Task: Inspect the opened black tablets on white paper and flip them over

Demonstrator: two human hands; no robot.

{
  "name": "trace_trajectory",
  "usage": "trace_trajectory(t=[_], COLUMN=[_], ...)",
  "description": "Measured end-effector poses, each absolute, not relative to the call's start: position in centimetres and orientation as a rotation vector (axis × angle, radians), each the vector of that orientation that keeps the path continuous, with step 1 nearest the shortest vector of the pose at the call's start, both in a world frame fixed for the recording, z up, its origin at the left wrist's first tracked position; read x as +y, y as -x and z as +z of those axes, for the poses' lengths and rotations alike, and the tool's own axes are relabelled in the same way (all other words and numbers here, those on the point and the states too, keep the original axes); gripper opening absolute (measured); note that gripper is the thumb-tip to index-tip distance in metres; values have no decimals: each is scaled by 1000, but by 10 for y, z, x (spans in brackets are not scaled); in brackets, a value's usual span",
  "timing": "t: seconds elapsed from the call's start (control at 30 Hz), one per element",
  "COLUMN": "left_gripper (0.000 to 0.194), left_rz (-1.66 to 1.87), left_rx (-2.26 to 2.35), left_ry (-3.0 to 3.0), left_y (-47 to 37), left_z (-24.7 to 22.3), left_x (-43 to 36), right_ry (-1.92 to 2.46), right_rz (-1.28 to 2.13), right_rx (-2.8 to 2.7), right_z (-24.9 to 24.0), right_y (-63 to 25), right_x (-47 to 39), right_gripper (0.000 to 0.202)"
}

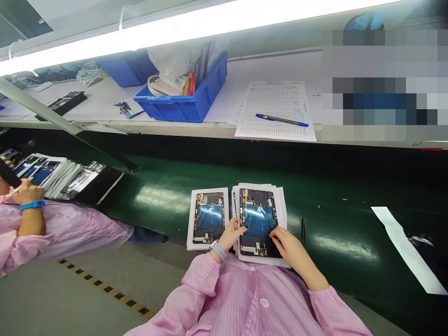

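Observation:
An opened tablet (258, 219) with its blue battery and circuit parts showing lies on a stack of white sheets (283, 200) in front of me. My left hand (231, 233) is closed on its left edge, thumb on top. At the tablet's lower right side, my right hand (285, 243) has thumb and fingertips pinched together; whatever may be between them is too small to make out. A second opened tablet (209, 218) rests on white sheets just to the left.
The green bench (161, 196) carries a paper strip (408, 247) at right and a thin dark tool (303, 229). On the shelf are a blue bin (196, 105), a form (276, 100) and a pen (282, 120). A co-worker's hand (30, 193) is at left beside stacked tablets (84, 179).

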State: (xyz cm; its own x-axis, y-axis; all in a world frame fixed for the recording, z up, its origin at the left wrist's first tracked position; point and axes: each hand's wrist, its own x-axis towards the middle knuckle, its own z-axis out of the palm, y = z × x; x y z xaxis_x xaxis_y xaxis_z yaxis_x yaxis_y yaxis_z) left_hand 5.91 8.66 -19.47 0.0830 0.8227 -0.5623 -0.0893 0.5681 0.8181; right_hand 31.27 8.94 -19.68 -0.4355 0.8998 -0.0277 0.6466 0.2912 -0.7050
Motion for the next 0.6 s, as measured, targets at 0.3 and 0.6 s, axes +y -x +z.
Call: trace_trajectory(t=[0.3, 0.6], left_gripper=[42, 30], left_rz=[920, 875], left_rx=[1174, 1182], left_ry=[-614, -612], left_y=[-71, -72], left_z=[-188, -190], left_x=[89, 92], right_ry=[1312, 1300], right_rz=[970, 937], right_rx=[-2216, -2214], right_z=[-197, -198], right_y=[-324, -322], right_x=[93, 87], right_gripper=[21, 21])
